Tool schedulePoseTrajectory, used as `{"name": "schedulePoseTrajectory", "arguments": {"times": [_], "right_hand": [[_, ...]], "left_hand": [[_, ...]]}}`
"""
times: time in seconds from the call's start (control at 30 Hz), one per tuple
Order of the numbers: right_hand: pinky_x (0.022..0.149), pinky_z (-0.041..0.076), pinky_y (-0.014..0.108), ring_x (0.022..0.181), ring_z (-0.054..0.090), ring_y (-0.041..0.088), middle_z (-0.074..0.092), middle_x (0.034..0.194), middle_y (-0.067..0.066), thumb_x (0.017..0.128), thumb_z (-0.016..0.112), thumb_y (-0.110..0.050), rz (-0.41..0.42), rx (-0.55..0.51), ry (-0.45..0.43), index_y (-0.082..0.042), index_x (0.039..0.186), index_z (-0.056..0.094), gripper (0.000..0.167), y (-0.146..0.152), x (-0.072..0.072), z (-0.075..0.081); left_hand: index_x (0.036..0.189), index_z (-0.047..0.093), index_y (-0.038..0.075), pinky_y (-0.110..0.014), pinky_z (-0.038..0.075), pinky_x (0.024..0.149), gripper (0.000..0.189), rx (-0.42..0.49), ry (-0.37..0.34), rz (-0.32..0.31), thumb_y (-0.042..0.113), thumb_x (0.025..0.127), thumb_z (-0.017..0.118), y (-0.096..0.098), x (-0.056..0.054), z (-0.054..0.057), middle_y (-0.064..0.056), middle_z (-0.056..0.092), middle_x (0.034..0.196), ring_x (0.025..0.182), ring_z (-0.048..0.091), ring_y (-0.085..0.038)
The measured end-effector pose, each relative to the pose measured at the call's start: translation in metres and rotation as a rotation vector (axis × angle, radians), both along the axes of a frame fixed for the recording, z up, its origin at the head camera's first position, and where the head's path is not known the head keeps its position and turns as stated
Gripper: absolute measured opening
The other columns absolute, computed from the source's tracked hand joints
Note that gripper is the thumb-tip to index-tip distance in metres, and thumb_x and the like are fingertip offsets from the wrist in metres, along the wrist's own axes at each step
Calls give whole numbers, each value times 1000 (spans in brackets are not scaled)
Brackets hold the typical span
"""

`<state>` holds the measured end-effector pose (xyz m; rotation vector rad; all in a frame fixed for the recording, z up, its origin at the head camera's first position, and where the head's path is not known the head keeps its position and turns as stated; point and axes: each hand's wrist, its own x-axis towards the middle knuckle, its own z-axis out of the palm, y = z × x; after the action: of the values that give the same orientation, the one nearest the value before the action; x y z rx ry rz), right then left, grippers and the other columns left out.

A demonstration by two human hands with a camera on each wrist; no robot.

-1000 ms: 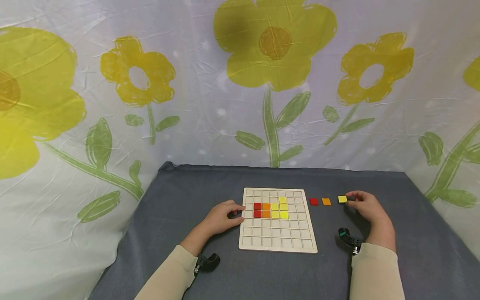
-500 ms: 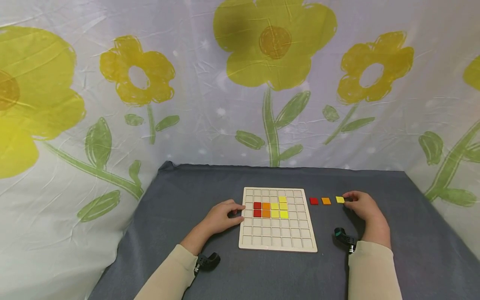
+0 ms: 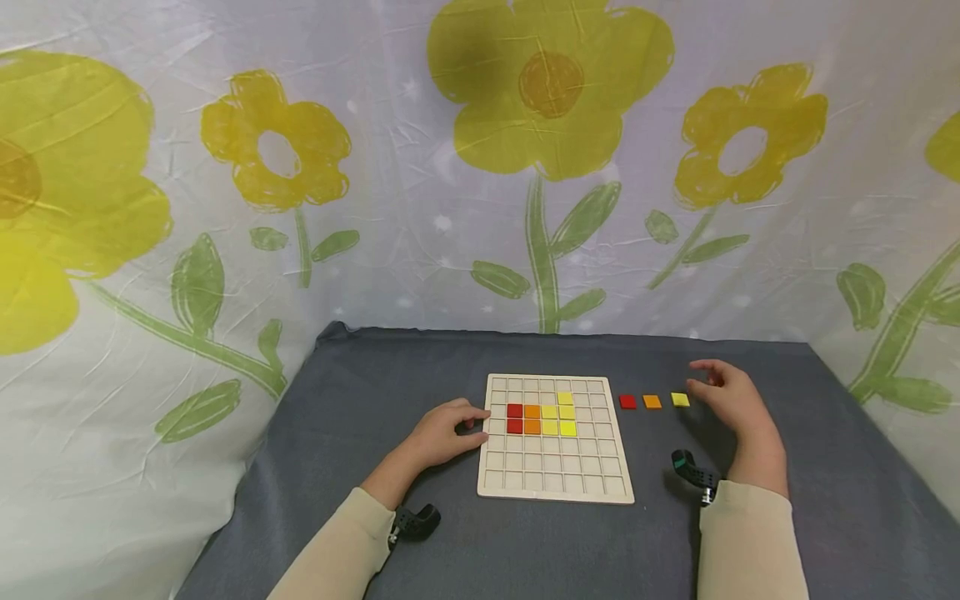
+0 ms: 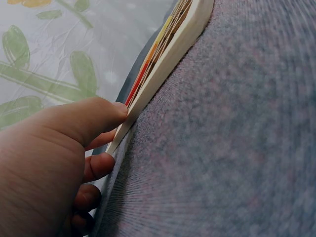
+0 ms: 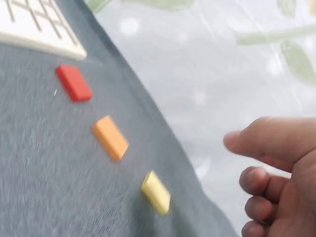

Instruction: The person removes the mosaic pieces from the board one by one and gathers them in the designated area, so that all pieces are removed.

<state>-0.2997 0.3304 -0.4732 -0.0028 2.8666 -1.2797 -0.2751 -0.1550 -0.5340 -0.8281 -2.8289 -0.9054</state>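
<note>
My left hand (image 3: pixel 442 433) touches the left edge of a pale wooden grid board (image 3: pixel 555 487) with thumb and index fingertips set apart; the left wrist view shows the thumb (image 4: pixel 94 118) against the board's edge. In the grid lie red tiles (image 3: pixel 514 426), orange tiles (image 3: pixel 532 427) and several yellow tiles (image 3: pixel 567 428). Right of the board, a loose red tile (image 3: pixel 627 402), an orange tile (image 3: pixel 652 402) and a yellow tile (image 3: pixel 679 400) form a row on the cloth. Just right of the yellow one, my right hand (image 3: pixel 731 400) hovers, holding nothing, thumb and index apart.
Dark grey cloth (image 3: pixel 420 367) covers the table. Behind it and at the sides hangs a white curtain (image 3: pixel 405 208) printed with yellow flowers. Black wrist devices (image 3: pixel 417 523) sit by both cuffs.
My right hand brought the yellow tile slightly left, set it down beside the orange tile and let go, then lifted with its fingers spread apart. The left hand stayed at the board.
</note>
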Motion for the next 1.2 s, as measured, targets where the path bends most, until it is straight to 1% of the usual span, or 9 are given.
{"name": "schedulePoseTrajectory", "arguments": {"times": [0.03, 0.13, 0.2, 0.27, 0.4, 0.57, 0.8, 1.03, 1.2], "right_hand": [[90, 42, 61, 117, 45, 46, 44, 134, 33, 105, 60, -29, 1, -16, 9, 2, 147, 48, 54, -1, 0, 3], [90, 41, 60, 116, 44, 43, 44, 131, 31, 106, 58, -35, 11, -49, 47, 0, 147, 49, 55, -7, 1, 11], [80, 40, 51, 102, 44, 35, 46, 114, 22, 106, 58, -36, 13, -47, 80, -2, 146, 51, 53, -13, 3, 17], [73, 34, 46, 91, 39, 28, 39, 101, 14, 106, 58, -35, 18, -37, 115, -3, 145, 53, 51, -20, 5, 24], [67, 33, 39, 80, 38, 23, 38, 96, 10, 106, 59, -35, 39, -21, 184, -3, 142, 56, 49, -32, 5, 33], [64, 32, 37, 72, 35, 22, 38, 94, 9, 106, 60, -31, 86, -23, 231, -2, 140, 58, 45, -45, 2, 40], [73, 33, 44, 85, 38, 25, 41, 101, 11, 105, 62, -33, 146, -32, 209, -4, 142, 57, 47, -65, 1, 43], [72, 32, 45, 81, 35, 27, 39, 101, 14, 104, 65, -29, 191, -21, 179, -8, 142, 58, 44, -86, -2, 42], [78, 32, 48, 95, 40, 31, 44, 107, 16, 103, 66, -24, 226, -13, 170, -8, 141, 59, 42, -99, -5, 37]], "left_hand": [[128, 74, 18, -31, 41, 71, 35, -2, -1, 1, 32, 96, 76, 0, 0, 1, 10, 53, 90, 77, 49, -10], [128, 74, 18, -31, 41, 71, 35, -6, 0, 2, 32, 96, 76, 1, 1, 1, 10, 53, 90, 77, 49, -10], [128, 74, 17, -31, 41, 71, 35, -7, -3, 2, 32, 96, 75, 1, 1, 2, 10, 53, 90, 77, 49, -10], [128, 74, 17, -31, 41, 71, 35, -7, -7, 2, 33, 96, 75, 0, 2, 1, 10, 53, 90, 76, 48, -10], [128, 74, 18, -30, 41, 70, 36, -11, -6, 1, 33, 96, 75, 0, 1, 0, 10, 53, 90, 76, 48, -8], [128, 74, 17, -29, 41, 69, 36, -13, 1, -1, 33, 96, 75, 0, 0, 0, 10, 53, 91, 75, 47, -8], [128, 74, 17, -29, 41, 70, 36, -9, -11, 6, 32, 95, 76, 0, 2, 3, 8, 54, 90, 76, 49, -10], [128, 74, 18, -28, 40, 68, 36, -14, -10, 7, 32, 95, 76, 0, 1, 2, 9, 53, 90, 75, 47, -9], [128, 74, 18, -29, 40, 69, 36, -6, -7, 4, 32, 95, 76, -1, 1, 2, 9, 54, 90, 75, 47, -8]]}}
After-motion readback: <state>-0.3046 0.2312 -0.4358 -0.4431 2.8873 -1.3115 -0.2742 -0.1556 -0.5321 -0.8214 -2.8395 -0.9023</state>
